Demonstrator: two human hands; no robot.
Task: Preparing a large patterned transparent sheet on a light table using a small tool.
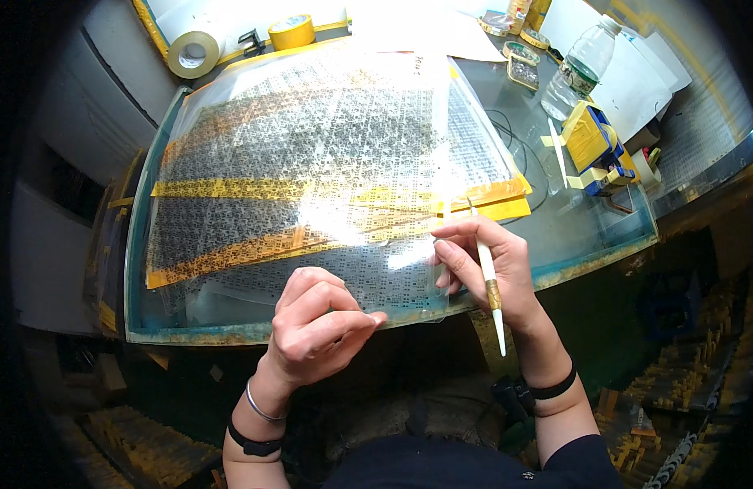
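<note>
A large transparent film sheet [376,147] printed with dense small dark patterns lies on the glass-topped table. My left hand [321,326] is closed at the film's front edge, thumb and forefinger pinched together on it. My right hand [495,265] holds a slim white pen-like tool [488,265] with a brownish wrapped band; its thin tip points away from me, and its kind I cannot make out. The right thumb and forefinger also come together at the film's right edge. Yellow and orange tape strips [230,189] run across the sheets. Bright glare hides part of the print.
Tape rolls [192,55] and a yellow roll [292,33] stand at the back left. To the right are a clear plastic bottle [584,69], a blue and yellow tape dispenser [596,147], a small tin [522,69] and a dark cable [519,147]. The table's raised rim [254,334] runs along the front.
</note>
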